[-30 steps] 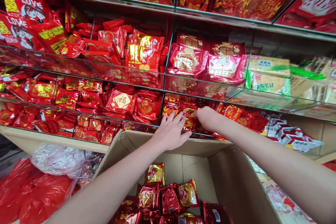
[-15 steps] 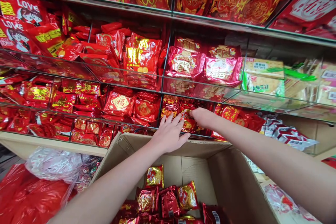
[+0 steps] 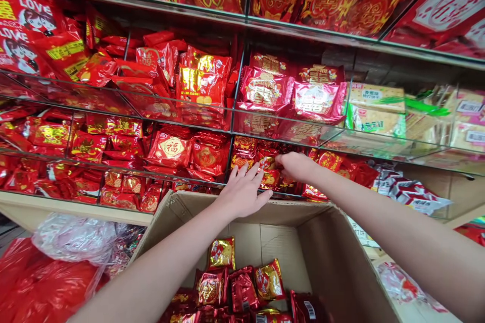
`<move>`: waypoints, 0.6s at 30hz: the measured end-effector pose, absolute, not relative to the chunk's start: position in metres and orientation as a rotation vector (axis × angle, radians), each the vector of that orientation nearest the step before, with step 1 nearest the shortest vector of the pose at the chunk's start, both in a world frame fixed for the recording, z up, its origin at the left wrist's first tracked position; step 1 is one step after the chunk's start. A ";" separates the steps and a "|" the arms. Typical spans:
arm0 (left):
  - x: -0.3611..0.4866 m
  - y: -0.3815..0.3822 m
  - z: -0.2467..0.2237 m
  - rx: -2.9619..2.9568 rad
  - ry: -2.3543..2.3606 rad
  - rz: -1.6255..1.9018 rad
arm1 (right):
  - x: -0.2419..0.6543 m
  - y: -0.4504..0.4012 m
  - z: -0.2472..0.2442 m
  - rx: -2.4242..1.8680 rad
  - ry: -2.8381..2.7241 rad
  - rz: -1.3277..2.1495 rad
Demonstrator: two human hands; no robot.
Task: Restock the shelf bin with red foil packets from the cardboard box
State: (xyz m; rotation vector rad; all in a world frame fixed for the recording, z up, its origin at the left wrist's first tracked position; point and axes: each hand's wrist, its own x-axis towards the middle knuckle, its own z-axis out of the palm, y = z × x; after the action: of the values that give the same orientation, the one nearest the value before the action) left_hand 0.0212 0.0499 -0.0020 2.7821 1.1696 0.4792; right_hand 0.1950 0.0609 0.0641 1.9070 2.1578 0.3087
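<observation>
My left hand [image 3: 241,192] rests over the front edge of the lowest shelf bin, open with fingers spread. Its fingertips touch or hover at the red and gold snack packets [image 3: 243,151] there. In the same bin, my right hand [image 3: 297,165] is closed, fingers curled down beside another small shiny red packet [image 3: 267,161]. What it grips is hidden behind the fingers. Below both arms an open cardboard box [image 3: 318,257] stands against the shelf. Several red and gold wrapped packets [image 3: 269,280] lie loose inside it, mostly at the near end.
Clear dividers and a see-through front rail [image 3: 182,118] split the shelves into bins of red packets. Pale cracker packs [image 3: 375,106] sit to the right. Striped white and dark red packets [image 3: 411,189] lie lower right. A red plastic bag [image 3: 45,282] is at lower left.
My right hand has shifted slightly within the bin, and a little more of the packets beside its fingers shows. My left hand stays spread at the shelf edge. The view has moved slightly.
</observation>
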 end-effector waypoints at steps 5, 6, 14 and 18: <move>0.021 0.052 0.000 2.749 1.198 0.487 | 0.206 0.066 0.064 1.939 2.194 0.259; 0.021 0.052 0.000 2.745 1.206 0.491 | 0.206 0.066 0.062 1.948 2.190 0.254; 0.022 0.056 0.001 2.755 1.188 0.430 | 0.198 0.062 0.063 2.087 2.109 0.302; 0.022 0.057 0.000 2.743 1.188 0.429 | 0.198 0.044 0.077 2.222 2.071 0.380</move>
State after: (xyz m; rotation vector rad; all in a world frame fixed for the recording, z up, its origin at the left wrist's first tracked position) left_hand 0.0221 0.0567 -0.0003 2.7432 1.1884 0.4286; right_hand 0.1980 0.0441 0.0774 2.2224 2.0712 0.3803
